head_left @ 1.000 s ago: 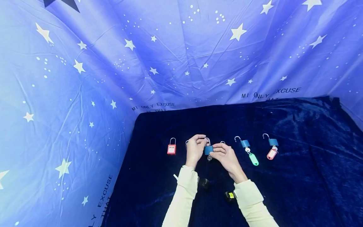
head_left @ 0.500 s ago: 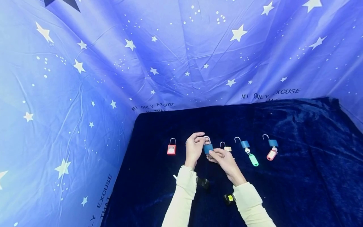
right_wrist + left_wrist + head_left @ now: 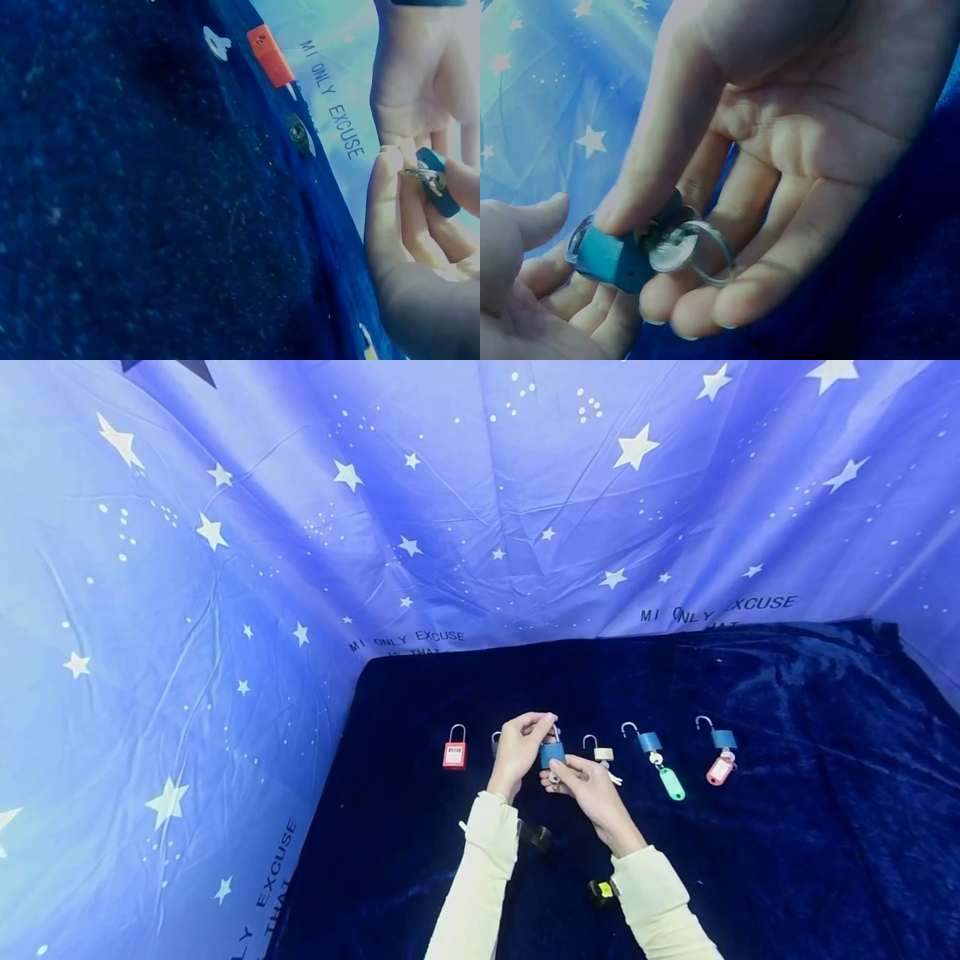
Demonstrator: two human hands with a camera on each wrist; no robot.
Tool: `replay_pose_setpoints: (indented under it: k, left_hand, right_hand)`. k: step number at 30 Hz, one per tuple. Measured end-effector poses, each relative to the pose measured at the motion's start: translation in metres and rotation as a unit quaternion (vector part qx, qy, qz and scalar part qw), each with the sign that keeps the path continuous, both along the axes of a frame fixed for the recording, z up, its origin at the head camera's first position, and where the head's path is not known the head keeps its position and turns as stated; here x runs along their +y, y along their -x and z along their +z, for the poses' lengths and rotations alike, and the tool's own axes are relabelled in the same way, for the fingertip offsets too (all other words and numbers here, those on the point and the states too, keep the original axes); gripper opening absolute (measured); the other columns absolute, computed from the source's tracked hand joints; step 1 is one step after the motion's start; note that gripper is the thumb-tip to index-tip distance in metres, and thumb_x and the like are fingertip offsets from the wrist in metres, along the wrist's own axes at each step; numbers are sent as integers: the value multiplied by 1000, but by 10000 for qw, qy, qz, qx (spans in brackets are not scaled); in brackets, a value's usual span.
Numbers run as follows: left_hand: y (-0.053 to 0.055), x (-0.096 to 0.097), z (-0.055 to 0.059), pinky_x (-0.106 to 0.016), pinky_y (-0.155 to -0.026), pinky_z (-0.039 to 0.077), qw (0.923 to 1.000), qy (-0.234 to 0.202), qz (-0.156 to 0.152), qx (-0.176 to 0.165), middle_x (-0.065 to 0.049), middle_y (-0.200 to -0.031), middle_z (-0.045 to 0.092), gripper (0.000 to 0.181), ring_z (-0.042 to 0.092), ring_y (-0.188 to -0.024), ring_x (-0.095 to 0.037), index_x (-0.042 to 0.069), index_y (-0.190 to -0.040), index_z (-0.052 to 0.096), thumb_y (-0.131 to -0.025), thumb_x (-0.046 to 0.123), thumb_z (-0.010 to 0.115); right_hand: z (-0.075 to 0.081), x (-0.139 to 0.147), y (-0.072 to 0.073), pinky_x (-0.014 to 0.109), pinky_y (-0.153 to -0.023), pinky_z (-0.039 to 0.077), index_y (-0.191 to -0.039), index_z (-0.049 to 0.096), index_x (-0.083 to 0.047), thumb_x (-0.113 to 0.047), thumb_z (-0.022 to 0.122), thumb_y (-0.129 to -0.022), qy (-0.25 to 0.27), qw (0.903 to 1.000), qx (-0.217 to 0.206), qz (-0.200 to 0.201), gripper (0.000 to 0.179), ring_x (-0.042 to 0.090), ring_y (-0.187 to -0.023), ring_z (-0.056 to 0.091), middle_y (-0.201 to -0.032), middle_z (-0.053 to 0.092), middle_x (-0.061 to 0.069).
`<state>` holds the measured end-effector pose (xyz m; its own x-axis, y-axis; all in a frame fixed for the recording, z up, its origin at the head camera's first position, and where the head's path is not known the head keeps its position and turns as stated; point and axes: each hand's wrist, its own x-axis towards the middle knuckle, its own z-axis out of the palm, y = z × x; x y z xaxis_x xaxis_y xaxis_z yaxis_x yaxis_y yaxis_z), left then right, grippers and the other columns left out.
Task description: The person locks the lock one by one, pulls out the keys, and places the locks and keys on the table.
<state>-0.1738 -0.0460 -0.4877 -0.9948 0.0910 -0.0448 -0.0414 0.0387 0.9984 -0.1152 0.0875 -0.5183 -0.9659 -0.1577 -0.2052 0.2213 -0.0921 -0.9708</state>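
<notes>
Between both hands a blue padlock (image 3: 552, 753) is held upright above the dark cloth. My left hand (image 3: 516, 755) has its fingertips at the shackle's top. With thumb and fingers, my right hand (image 3: 596, 792) pinches the lower body from the right. In the left wrist view, the right thumb presses the padlock body (image 3: 615, 259), and a round-headed key (image 3: 673, 253) on a ring sticks out of its underside. The right wrist view also shows the key and ring (image 3: 426, 176) beside the right fingers. Whether the shackle is locked I cannot tell.
Left of the hands lies a red padlock (image 3: 454, 755); a dark padlock (image 3: 300, 135) is mostly hidden by the left hand in the head view. To the right lie a brass padlock (image 3: 603, 754) and blue padlocks with a green tag (image 3: 671, 783) and a red tag (image 3: 720, 769), shackles open.
My right hand has shifted down from the padlock's side to its lower body and key, uncovering the brass padlock. The left fingers moved slightly right on the shackle.
</notes>
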Motion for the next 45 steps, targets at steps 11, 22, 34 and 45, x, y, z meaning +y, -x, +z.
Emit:
replay_pose_setpoints:
  k: [11,22,34,45]
  left_hand:
    - [-1,-1,-3,-20,-70,56,9995,-7,71,322,-15,-85,76,27,72,-73,-11,-5,-104,73,-97,19,64]
    - [-3,-1,-4,-21,-73,56,9996,-69,-29,278,-13,-86,77,30,74,-76,-12,-6,-108,72,-96,20,66]
    - [-8,1,-15,-22,-78,56,9992,-213,-101,335,-20,-88,75,27,75,-85,-27,-9,-107,71,-96,16,65]
    - [-6,-2,-10,-23,-83,56,9994,-185,-226,209,-16,-91,76,28,75,-87,-20,-8,-109,70,-97,17,64]
  right_hand:
    - [0,-9,-1,27,-83,58,-124,58,12,-23,56,-102,163,9992,29,-366,41,16,-86,72,-108,70,27]
    - [1,-14,-3,26,-80,58,-121,58,14,-14,51,-104,366,9961,48,-805,33,12,-79,71,-103,69,30]
    - [0,-18,-4,25,-77,58,-118,58,16,-11,51,-104,480,9931,39,-1066,32,11,-73,70,-93,70,23]
    - [-1,-16,-2,24,-82,57,-122,60,11,-16,53,-104,173,9957,6,-909,33,15,-81,72,-100,72,23]
